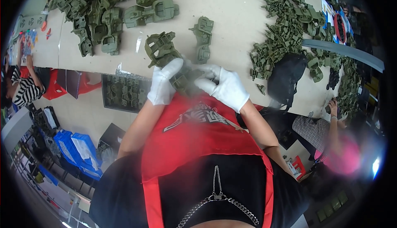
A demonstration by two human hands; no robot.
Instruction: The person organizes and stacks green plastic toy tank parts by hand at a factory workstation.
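Note:
Both my hands wear white gloves and meet at the near table edge, in front of a red apron. My left hand (164, 81) is closed around an olive-green moulded plastic toy vehicle body (162, 51), thumb on top. It is tilted, its far end with square openings pointing away from me. My right hand (225, 85) pinches the near right side of the same part; a blurred patch in the picture hides the fingertips and whatever small piece may be there. Just beyond the hands a separate green vehicle part (203, 38) lies on the table (231, 25).
Large green vehicle bodies (97, 5) are heaped at the far left. Many smaller green pieces (281, 34) lie at the right, beside a black bag (286, 79). A dark tray of green parts (126, 92) sits below the left table edge. Other people work at far left and right.

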